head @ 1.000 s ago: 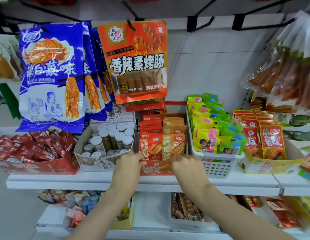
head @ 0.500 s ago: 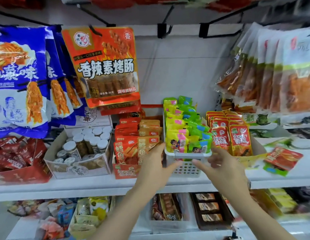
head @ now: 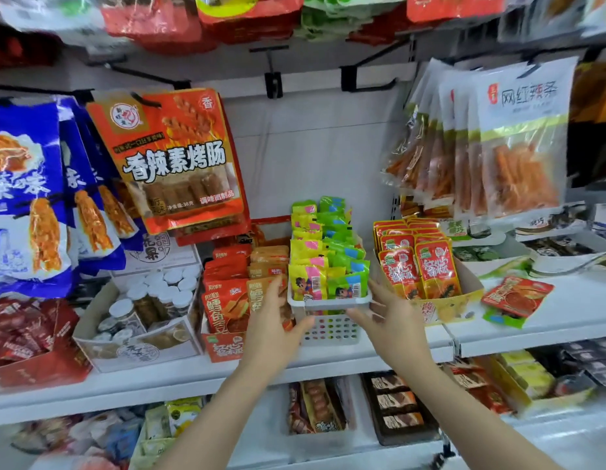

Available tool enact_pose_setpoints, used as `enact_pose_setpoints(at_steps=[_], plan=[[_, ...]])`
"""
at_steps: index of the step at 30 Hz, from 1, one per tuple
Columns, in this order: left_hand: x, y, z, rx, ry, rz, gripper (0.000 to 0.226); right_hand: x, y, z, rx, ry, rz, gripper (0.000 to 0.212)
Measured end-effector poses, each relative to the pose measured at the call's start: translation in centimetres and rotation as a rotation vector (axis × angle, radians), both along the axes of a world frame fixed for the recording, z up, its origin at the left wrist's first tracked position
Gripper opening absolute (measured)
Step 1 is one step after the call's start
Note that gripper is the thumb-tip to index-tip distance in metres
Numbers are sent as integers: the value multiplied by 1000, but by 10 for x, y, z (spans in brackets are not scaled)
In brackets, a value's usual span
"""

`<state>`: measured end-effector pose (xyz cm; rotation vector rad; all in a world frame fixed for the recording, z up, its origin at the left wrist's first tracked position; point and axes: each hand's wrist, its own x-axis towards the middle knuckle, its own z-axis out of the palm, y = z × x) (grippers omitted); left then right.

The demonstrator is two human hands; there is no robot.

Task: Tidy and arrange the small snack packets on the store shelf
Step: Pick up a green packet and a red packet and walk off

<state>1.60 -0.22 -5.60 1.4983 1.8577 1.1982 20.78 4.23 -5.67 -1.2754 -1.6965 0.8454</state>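
A white perforated basket (head: 332, 330) stands on the middle shelf, packed with rows of small yellow and green snack packets (head: 328, 252). My left hand (head: 273, 322) is at its front left corner, fingers straight along the side and thumb against the front wall. At the front right corner my right hand (head: 395, 322) mirrors it, thumb under the rim. A red carton of orange packets (head: 237, 290) touches the basket's left side. To the right is a yellow carton of red packets (head: 418, 266).
One loose red and green packet (head: 516, 298) lies flat on the shelf (head: 549, 320) right of the yellow carton. A box of white-capped jars (head: 149, 300) stands at the left. Large bags hang above: orange (head: 173, 164), blue (head: 27, 198), clear (head: 518, 144). A lower shelf holds more snacks.
Both hands left the red carton of orange packets and moved right to the white basket, now touching its two front corners. The view shifted right and closer.
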Motion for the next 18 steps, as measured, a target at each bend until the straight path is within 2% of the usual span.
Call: enact_pose_setpoints(at_steps=[2,4,6,8,9,11,14,18], plan=[[-14,-14,1,-57,331,26,80,11,-15,-2,-14,-85,31,70],[-26,-30,3,-258,660,-25,81,25,-34,-3,-17,-216,85,72],[-28,-44,8,-480,814,-113,87,41,-51,0,-36,-288,121,72],[-18,-53,18,-542,805,-150,88,60,-63,9,-53,-329,102,68],[-9,-55,24,-508,802,-169,83,70,-68,15,-59,-340,76,66],[14,-56,37,-397,802,-239,62,89,-74,25,-91,-356,23,62],[64,-48,54,-294,680,-379,37,124,-77,34,-190,-325,-60,52],[139,-13,62,-240,566,-498,37,189,-59,32,-290,-314,-214,36]])
